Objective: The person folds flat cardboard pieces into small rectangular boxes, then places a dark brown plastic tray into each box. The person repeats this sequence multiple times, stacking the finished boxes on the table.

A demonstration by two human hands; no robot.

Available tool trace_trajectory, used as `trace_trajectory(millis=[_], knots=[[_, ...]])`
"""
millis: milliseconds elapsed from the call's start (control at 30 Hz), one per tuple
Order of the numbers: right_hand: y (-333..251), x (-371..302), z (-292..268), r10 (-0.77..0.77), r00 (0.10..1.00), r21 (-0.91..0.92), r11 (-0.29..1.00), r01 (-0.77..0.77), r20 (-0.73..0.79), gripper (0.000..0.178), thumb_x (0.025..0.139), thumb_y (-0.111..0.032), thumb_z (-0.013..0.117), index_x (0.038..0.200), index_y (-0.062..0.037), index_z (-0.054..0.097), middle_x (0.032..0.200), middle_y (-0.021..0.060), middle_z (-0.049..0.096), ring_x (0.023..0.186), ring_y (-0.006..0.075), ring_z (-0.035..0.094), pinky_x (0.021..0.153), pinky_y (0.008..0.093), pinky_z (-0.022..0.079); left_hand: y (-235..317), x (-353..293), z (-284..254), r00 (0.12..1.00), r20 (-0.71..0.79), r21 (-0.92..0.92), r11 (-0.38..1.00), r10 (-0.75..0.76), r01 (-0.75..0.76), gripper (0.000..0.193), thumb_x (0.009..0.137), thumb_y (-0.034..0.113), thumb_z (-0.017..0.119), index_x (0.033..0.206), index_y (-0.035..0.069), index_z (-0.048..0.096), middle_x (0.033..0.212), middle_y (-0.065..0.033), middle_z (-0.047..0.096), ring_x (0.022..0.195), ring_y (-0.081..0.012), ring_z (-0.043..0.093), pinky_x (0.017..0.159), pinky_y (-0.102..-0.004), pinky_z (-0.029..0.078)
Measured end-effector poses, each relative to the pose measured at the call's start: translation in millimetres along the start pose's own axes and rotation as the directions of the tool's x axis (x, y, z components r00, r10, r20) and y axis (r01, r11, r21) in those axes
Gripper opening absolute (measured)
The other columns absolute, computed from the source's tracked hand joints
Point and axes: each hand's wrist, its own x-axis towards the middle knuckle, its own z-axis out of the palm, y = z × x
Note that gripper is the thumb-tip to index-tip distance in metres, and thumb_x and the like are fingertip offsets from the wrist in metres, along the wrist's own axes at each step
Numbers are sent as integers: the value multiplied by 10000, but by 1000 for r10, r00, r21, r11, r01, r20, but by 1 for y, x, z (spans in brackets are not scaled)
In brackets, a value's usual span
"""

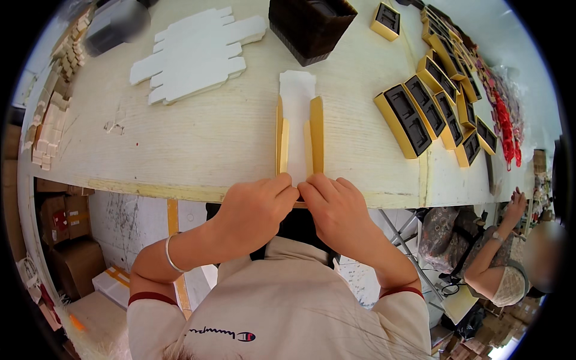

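Head-worn fisheye view, steeply downward, close above the hands

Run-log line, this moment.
left hand: gripping gold-white carton, near end | right hand: same end | carton: side walls raised, far end open

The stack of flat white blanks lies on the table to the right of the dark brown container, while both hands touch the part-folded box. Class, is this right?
Not quite: the head view shows the stack left of the container, not right. The rest stands: left hand and right hand touch the box.
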Motion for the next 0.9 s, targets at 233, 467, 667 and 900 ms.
trace_trajectory(millis=[233,467,667,900], knots=[[-1,0,9,54,998,142,989,-48,-43,244,682,34,600,915,-16,550,825,88,460,647,228,505,578,322,373,3,-4,3,983,-163,359,933,90,-26,178,635,23,669,806,17,619,817,-50,539,633,-175,520,489,-272,428],[-1,2,8,77,997,116,990,-76,-2,328,660,48,613,980,3,557,854,98,470,646,236,501,579,328,376,3,2,-1,999,12,241,970,39,-41,140,663,30,647,765,42,553,752,-51,499,624,-173,534,470,-267,422],[8,6,-16,17,1000,53,998,-16,-20,337,687,-97,719,991,-54,581,919,91,522,733,225,534,635,354,419,-12,10,-32,965,238,193,968,110,-158,121,682,54,644,753,78,549,788,-43,515,752,-163,550,632,-289,474],[9,2,-3,0,977,-81,997,-18,-215,302,705,-154,711,962,-52,588,731,49,523,652,200,526,579,324,410,7,21,-44,982,24,454,873,189,-179,172,691,112,651,846,66,592,887,-24,562,884,-181,543,741,-321,449]])
